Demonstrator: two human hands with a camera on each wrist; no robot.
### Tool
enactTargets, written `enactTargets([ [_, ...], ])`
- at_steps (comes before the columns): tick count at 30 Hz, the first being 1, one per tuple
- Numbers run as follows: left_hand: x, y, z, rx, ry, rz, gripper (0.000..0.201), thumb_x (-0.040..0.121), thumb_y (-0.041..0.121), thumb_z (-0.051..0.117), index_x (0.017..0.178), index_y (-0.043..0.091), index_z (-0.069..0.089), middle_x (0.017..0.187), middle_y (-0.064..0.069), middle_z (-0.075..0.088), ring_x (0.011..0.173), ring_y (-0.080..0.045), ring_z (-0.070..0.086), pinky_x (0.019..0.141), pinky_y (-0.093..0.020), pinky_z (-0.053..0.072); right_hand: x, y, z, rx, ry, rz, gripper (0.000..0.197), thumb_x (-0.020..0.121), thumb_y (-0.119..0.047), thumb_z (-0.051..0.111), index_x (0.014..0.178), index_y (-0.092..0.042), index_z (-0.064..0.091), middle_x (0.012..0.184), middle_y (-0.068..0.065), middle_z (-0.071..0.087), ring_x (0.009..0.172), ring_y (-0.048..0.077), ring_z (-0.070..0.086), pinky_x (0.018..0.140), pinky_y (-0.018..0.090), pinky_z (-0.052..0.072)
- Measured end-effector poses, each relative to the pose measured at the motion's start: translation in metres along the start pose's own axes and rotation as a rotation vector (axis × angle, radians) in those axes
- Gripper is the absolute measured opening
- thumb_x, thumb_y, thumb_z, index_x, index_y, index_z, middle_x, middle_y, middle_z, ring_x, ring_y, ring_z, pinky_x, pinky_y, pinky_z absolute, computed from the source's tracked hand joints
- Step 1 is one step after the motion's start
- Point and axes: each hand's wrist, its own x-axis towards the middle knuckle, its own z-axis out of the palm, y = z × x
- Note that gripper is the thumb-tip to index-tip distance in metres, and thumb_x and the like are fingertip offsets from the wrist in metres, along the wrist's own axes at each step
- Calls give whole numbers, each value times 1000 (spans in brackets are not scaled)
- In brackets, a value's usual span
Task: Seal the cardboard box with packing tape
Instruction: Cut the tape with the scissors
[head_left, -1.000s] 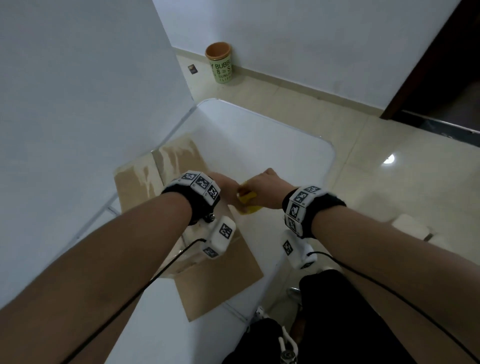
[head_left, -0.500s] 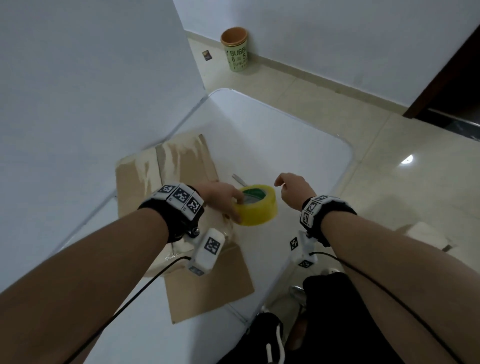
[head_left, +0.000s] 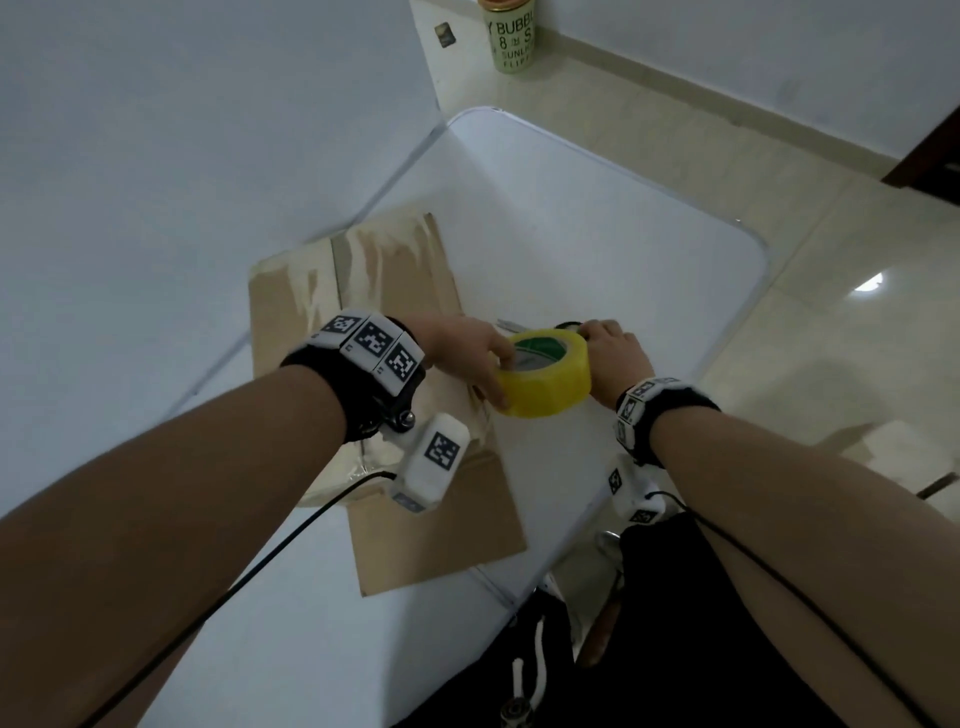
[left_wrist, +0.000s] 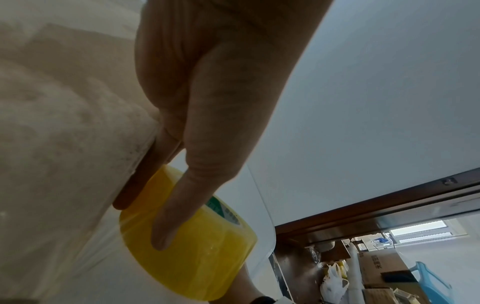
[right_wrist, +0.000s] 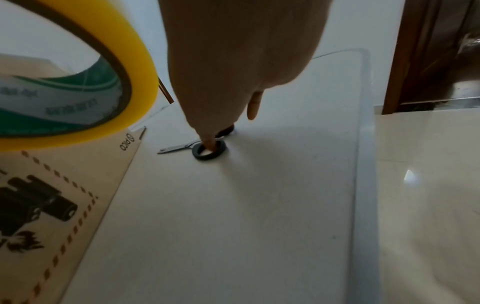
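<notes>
Tape roll: yellow packing tape roll (head_left: 545, 375) w/ green-printed core; being held up off the white table (head_left: 597, 218), just beside the box's right edge; tilted, open core facing up & toward the right hand.
Left hand: left hand (head_left: 462, 353) is gripping the roll; thumb curling over the top rim, fingers (left_wrist: 171, 224) lying across the outer yellow band in the left wrist view; so pinching the roll btwn thumb & fingers.
Right hand: right hand (head_left: 615, 358) is sitting just behind the roll, reaching down to the scissors (right_wrist: 205, 149); one fingertip is poking into a black handle loop in the right wrist view; another finger is hanging loose above; not holding the tape; whether it's gripping the handles, can't tell.
Scissors: lying flat on the table, blades pointing toward the box, near the box corner.
Box: cardboard box (head_left: 395, 291) is lying on the table's left side by the wall; top showing pale scuffed patches; a flap is sticking out toward the person; printed side w/ dashed border visible in the right wrist view.
Bkgd: green-labelled can (head_left: 511, 34) standing on the tiled floor by the wall.
</notes>
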Motion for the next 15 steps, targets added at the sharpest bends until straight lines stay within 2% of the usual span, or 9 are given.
enactTargets([
  [2,0,-1,0,-10,0,-2,31,77,42,76,98,31,57,96,3,52,96,-21,51,76,-31,39,-1,4,-3,-81,18,63,30,95,-18,42,122,-10,55,126,12,51,120,31,42,96,41,39],
  [5,0,-1,0,-14,6,-8,32,78,42,75,101,30,57,96,2,52,95,-20,49,74,-30,37,-2,4,-3,-89,0,155,26,95,-14,37,115,-6,51,119,13,58,114,32,47,91,38,40],
  [7,0,0,1,-24,14,-10,35,79,41,74,107,27,59,96,2,52,100,-22,49,76,-29,36,-4,5,-3,-73,3,164,25,94,-18,41,115,-7,48,115,14,60,110,33,50,87,38,41],
  [10,-2,5,3,51,19,-6,42,83,43,69,119,25,58,107,0,55,104,-21,43,81,-30,27,-13,10,-3,-59,-49,148,28,93,-25,47,117,-11,46,112,14,59,104,32,54,80,36,42],
  [13,-1,6,4,67,2,1,39,82,44,70,116,30,57,111,2,63,102,-18,50,87,-33,26,-23,15,-8,-3,-108,197,32,93,-34,49,115,-11,46,106,13,60,91,31,58,67,34,41],
  [15,-1,6,4,70,-2,2,40,81,43,71,116,29,57,108,2,62,101,-18,51,86,-33,26,-30,14,-13,47,-131,267,32,94,-35,47,111,-8,47,103,14,61,77,28,54,62,32,40],
])
